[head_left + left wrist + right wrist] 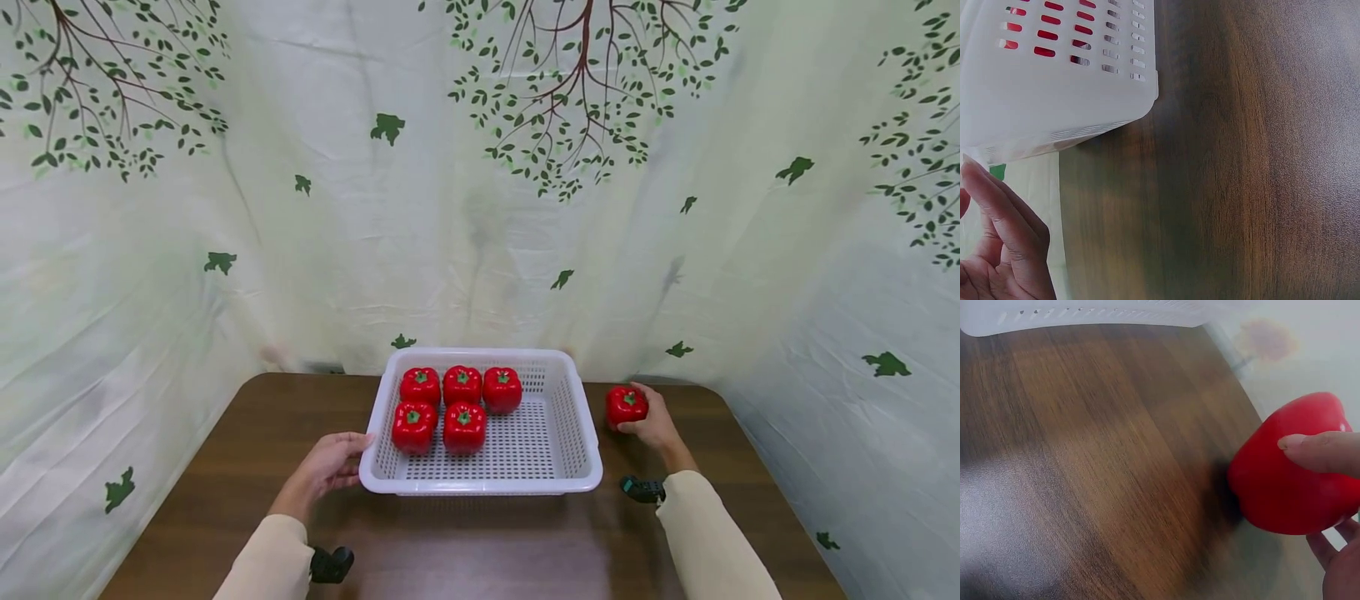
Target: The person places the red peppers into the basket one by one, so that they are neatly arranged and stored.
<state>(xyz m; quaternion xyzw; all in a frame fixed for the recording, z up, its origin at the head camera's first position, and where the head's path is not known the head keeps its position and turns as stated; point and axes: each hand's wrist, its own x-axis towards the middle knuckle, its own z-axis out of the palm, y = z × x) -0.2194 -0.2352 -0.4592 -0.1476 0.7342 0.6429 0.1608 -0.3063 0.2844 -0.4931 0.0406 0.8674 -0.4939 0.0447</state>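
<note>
A white perforated plastic basket [487, 486] stands on the brown wooden table. Inside it several red bell peppers [464, 427] with green stem tops are grouped toward the left. My left hand [335, 463] is at the basket's left side, its fingertips touching the rim; in the left wrist view its fingers [1013, 219] look fairly straight. Right of the basket, my right hand [656, 423] grips another red bell pepper [625, 406], thumb on one side and fingers round the other. Whether this bell pepper touches the table [1097, 462] is hard to tell.
Behind the table hangs a pale curtain [450, 250] printed with leaves and branches, which also runs along both sides. A dark wrist device [330, 565] is on the left arm, another [642, 489] on the right. The basket occupies the table's back middle.
</note>
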